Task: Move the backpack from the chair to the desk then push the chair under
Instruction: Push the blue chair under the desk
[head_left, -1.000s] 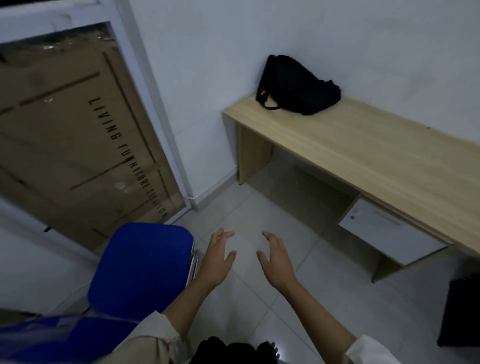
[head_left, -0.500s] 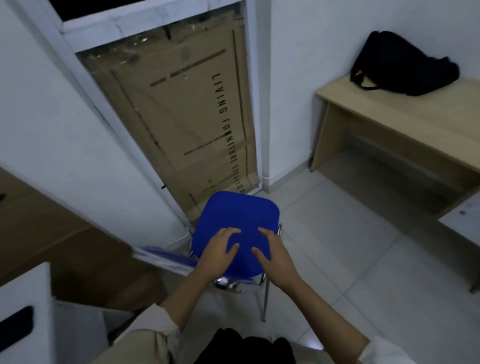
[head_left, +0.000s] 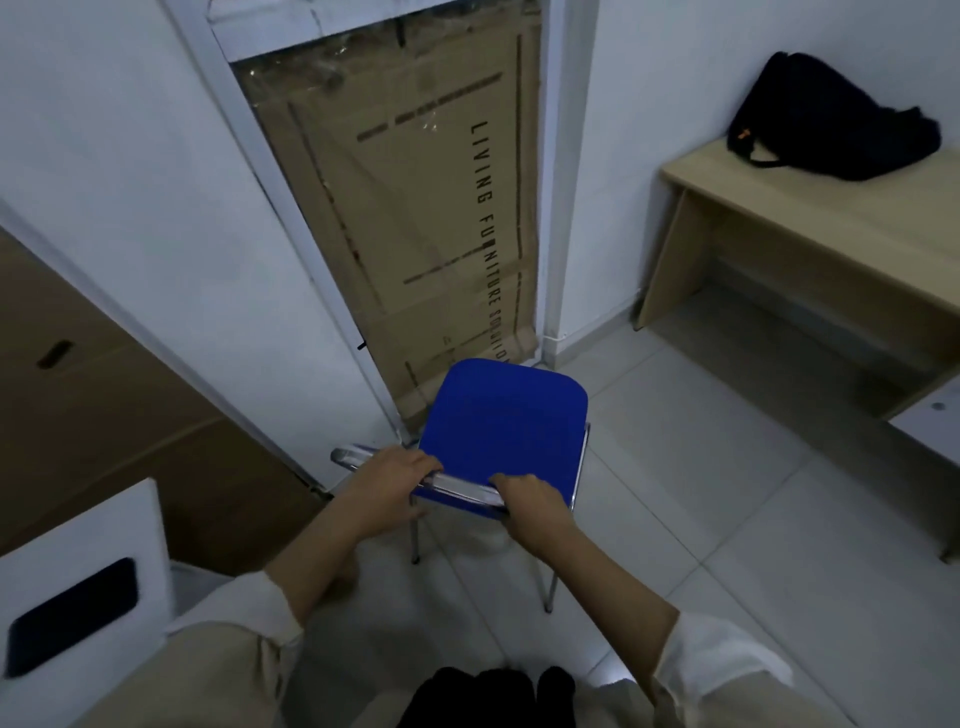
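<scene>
A black backpack (head_left: 831, 127) lies on the light wooden desk (head_left: 810, 223) at the upper right, leaning on the white wall. In front of me stands a blue chair (head_left: 504, 415) with metal legs, its seat bare. My left hand (head_left: 392, 475) grips the top edge of the chair's backrest on the left. Closed over the same edge a little to the right is my right hand (head_left: 524, 499). The chair stands on the tiled floor about a metre left of the desk.
A large flat cardboard box (head_left: 415, 208) leans in the doorway behind the chair. A brown cabinet (head_left: 104, 415) and a white box (head_left: 78, 587) stand at the left. A white drawer unit (head_left: 930, 426) hangs under the desk at right. Tiled floor (head_left: 727, 493) lies between chair and desk.
My view turned left from the desk to the chair. Both hands came down from open in the air onto the chair and closed on its backrest edge.
</scene>
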